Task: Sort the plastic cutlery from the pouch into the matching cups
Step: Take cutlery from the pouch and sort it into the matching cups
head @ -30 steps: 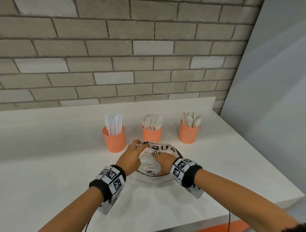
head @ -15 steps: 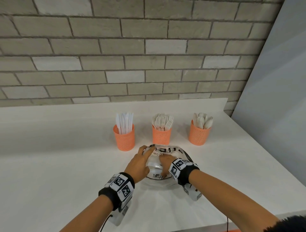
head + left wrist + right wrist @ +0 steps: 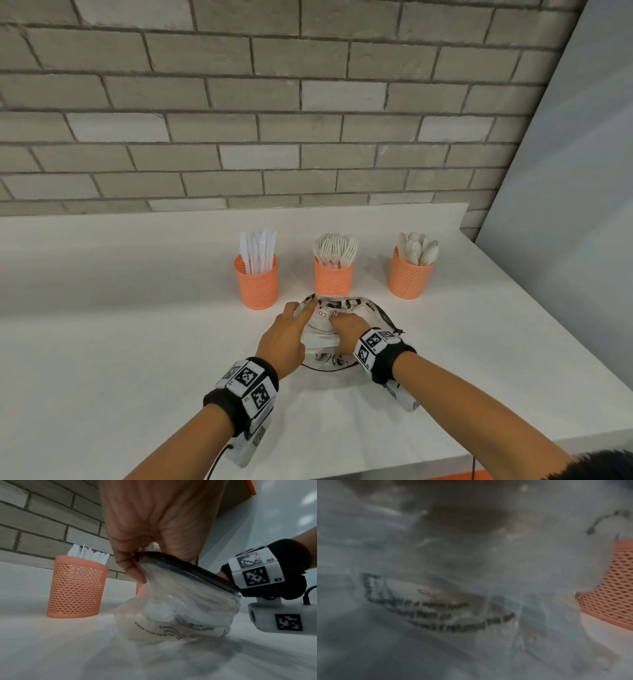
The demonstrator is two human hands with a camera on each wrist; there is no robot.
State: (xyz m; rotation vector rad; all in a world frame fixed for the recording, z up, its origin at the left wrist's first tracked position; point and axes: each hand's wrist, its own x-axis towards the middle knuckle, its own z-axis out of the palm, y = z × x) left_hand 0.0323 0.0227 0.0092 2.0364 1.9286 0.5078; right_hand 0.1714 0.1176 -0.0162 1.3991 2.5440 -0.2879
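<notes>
The pouch (image 3: 337, 330) lies on the white bench (image 3: 137, 342) directly in front of the middle of three orange mesh cups, just beside the fork cup (image 3: 333, 279), with the knife cup (image 3: 257, 284) to its left and the spoon cup (image 3: 409, 275) to its right. It is clear, thin plastic film printed with black text, edged at its mouth by a dark strip that reads as a zip or seal band; the film wrinkles and sags under the fingers, so I judge it soft, light and without stiffness of its own, and likely slippery. The left hand (image 3: 286, 337) grips the left end of that dark band, thumb and fingers pinched on the rim in the left wrist view (image 3: 137, 566), holding the mouth raised off the bench. The right hand (image 3: 346, 330) is pushed into the opening with its fingers curled down among the contents; whether they have closed on a piece cannot be told, as the right wrist view shows only blurred film and print. The band is the sound place to hold the pouch: the film alone would stretch and slide. The white cutlery inside is light and rigid but thin, best taken by the handle. The pouch's long axis appears to run left to right across the bench, parallel to the row of cups, with its mouth turned upward and slightly toward the person. The orientation of the individual pieces inside is not legible.
</notes>
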